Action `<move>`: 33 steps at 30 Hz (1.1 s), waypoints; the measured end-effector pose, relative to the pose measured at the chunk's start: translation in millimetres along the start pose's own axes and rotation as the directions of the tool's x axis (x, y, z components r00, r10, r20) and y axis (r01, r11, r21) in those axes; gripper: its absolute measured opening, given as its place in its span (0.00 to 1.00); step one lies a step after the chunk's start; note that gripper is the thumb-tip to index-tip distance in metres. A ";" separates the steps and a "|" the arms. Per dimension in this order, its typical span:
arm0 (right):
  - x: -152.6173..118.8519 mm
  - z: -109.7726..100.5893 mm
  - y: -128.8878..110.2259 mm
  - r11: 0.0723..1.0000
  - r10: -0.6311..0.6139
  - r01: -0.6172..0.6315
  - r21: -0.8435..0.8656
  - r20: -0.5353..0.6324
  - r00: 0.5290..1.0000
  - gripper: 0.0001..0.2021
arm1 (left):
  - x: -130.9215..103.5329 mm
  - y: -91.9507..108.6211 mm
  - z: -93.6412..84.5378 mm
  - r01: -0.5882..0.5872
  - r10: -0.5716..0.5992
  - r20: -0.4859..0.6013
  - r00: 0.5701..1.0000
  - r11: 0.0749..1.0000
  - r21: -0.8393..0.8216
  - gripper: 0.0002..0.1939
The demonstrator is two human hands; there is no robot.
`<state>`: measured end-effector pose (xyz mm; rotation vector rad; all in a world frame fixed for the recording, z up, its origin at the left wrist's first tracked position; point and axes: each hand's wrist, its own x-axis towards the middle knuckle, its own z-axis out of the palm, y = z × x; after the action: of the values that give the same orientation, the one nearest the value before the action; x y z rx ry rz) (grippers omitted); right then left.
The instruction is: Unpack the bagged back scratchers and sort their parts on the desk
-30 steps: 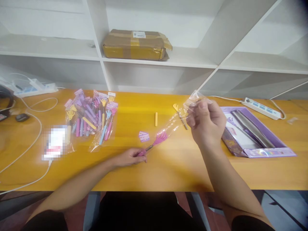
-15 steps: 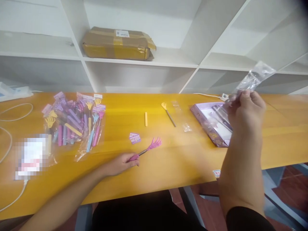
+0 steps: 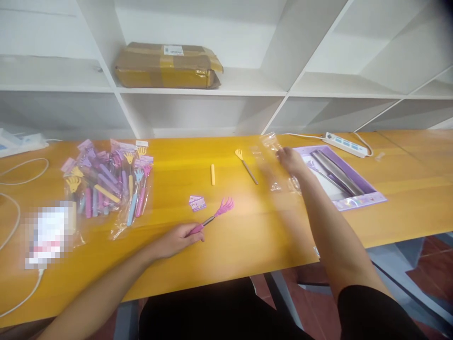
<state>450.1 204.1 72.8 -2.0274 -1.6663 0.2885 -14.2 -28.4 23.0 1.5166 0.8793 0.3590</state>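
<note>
My left hand (image 3: 180,240) is closed round the handle of a pink back scratcher (image 3: 223,207), its claw head pointing right above the table. To the right, my right hand (image 3: 290,161) grips a clear plastic bag (image 3: 270,142) low over the table, at the left edge of a purple box (image 3: 366,202). Another clear bag (image 3: 262,164) lies just left of it. A yellow-headed back scratcher rod (image 3: 250,172) without a grip and a loose yellow handle (image 3: 213,174) lie in the middle. Small purple-and-white cards (image 3: 197,203) are near the pink head.
Several bagged back scratchers (image 3: 106,182) are heaped on the left. Inside the purple box are grey rods and a purple claw head. A power strip (image 3: 347,144) sits behind it, and a blurred-out device (image 3: 49,233) with a cable lies front left. A taped carton (image 3: 168,66) rests on the shelf.
My right hand has come down and left with the clear bag, from above the purple box to the table beside it. My left hand still holds the pink back scratcher.
</note>
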 end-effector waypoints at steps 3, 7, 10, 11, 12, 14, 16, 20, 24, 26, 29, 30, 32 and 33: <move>0.9 34.1 -13.8 0.999 0.035 -0.034 -0.036 0.028 0.999 0.12 | -1.2 0.3 0.5 0.013 -0.014 -0.011 1.000 1.000 -0.019 0.25; -31.0 61.6 -44.2 0.997 -0.079 0.080 0.009 -0.101 0.992 0.14 | -0.9 -7.1 3.3 0.058 -0.062 -0.014 0.998 0.981 -0.186 0.26; -89.7 77.9 -78.6 0.894 -0.219 0.191 0.405 0.024 0.975 0.15 | 1.6 -16.4 4.5 0.056 -0.076 -0.043 0.996 0.938 -0.341 0.26; -114.6 81.8 -91.5 0.802 -0.294 0.147 0.579 0.168 0.941 0.17 | 2.5 -18.6 4.1 0.050 -0.077 -0.063 0.995 0.933 -0.358 0.27; -140.7 84.6 -104.7 0.698 -0.411 0.059 0.714 0.331 0.850 0.21 | 3.1 -19.9 3.1 0.043 -0.078 -0.087 0.993 0.936 -0.349 0.28; -191.9 86.9 -131.1 0.543 -0.619 -0.155 0.825 0.518 0.591 0.29 | 3.6 -19.8 -0.3 0.033 -0.075 -0.159 0.984 0.967 -0.254 0.29; -234.8 86.9 -155.5 0.421 -0.732 -0.283 0.862 0.507 0.455 0.26 | 2.9 -16.6 -4.7 0.036 -0.057 -0.233 0.971 0.995 -0.092 0.26; -281.2 90.3 -189.3 0.298 -0.786 -0.177 0.938 0.346 0.512 0.25 | 0.3 -7.6 -10.9 0.049 0.019 -0.267 0.963 0.968 0.245 0.16; -287.2 91.5 -198.5 0.310 -0.846 -0.001 0.951 0.277 0.456 0.33 | 0.7 -1.4 -9.3 -0.016 0.138 -0.186 0.973 0.841 0.540 0.11; -286.2 85.9 -196.9 0.283 -0.877 0.067 0.957 0.230 0.422 0.31 | 1.0 0.1 -6.7 -0.030 0.178 -0.176 0.968 0.779 0.627 0.12; -289.3 73.1 -190.4 0.216 -0.911 0.169 0.962 0.136 0.389 0.28 | 0.6 2.0 -2.9 -0.060 0.244 -0.169 0.955 0.716 0.696 0.16; -291.8 69.0 -187.6 0.197 -0.918 0.205 0.959 0.107 0.381 0.27 | 0.6 2.9 -1.5 -0.077 0.269 -0.160 0.950 0.694 0.716 0.19; -297.4 61.5 -181.8 0.166 -0.935 0.274 0.947 0.064 0.348 0.26 | 1.3 5.8 2.1 -0.110 0.320 -0.137 0.937 0.647 0.755 0.23; -300.2 58.2 -179.0 0.159 -0.945 0.304 0.939 0.056 0.322 0.25 | 2.1 7.6 4.3 -0.126 0.345 -0.126 0.930 0.622 0.773 0.24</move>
<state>200.8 -47.7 68.6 -0.1792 -2.0748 1.2935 -7.5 -29.4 28.8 2.4384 1.1149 0.4192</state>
